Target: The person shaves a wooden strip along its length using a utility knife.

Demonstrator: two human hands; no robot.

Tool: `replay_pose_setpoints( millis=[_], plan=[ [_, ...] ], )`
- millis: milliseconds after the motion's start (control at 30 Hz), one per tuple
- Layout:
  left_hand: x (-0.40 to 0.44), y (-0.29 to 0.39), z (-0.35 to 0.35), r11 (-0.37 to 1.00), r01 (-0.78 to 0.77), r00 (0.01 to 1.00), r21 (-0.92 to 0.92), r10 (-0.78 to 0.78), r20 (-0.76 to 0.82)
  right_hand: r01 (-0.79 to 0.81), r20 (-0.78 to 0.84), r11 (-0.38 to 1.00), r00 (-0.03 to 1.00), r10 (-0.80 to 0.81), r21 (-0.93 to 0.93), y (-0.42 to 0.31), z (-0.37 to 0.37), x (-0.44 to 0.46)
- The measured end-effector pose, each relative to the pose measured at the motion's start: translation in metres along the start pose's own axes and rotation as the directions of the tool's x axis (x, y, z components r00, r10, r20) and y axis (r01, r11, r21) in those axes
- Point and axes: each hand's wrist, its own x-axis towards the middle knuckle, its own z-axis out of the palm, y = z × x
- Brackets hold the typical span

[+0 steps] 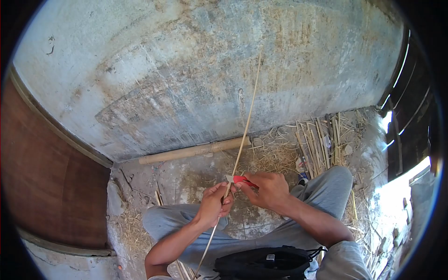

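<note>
A long thin strip of pale wood or bamboo [252, 100] runs from the lap up in front of the wall. My left hand [217, 201] is closed around its lower part. In my right hand [268, 189] is a red-handled knife [243, 180], held with the fingers wrapped round the handle. Its short blade points left and lies against the strip, just above my left fingers. The two hands are close together over the space between my bent knees.
A thick bamboo pole [196, 152] lies along the foot of the stained wall [186, 74]. Split sticks [317, 142] and shavings [275, 157] cover the floor at the right. A black bag [266, 263] rests on the lap. At the left stands a brown panel [51, 172].
</note>
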Motion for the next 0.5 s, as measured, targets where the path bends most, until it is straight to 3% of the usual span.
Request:
replay_pose_setpoints(
  millis=[500],
  plan=[
    [-0.001,-0.0013,0.0032,0.999,-0.018,1.0,0.031,0.019,-0.019,-0.005,-0.033,0.998,0.999,0.003,-0.067,0.0001,-0.0052,0.0049]
  ],
)
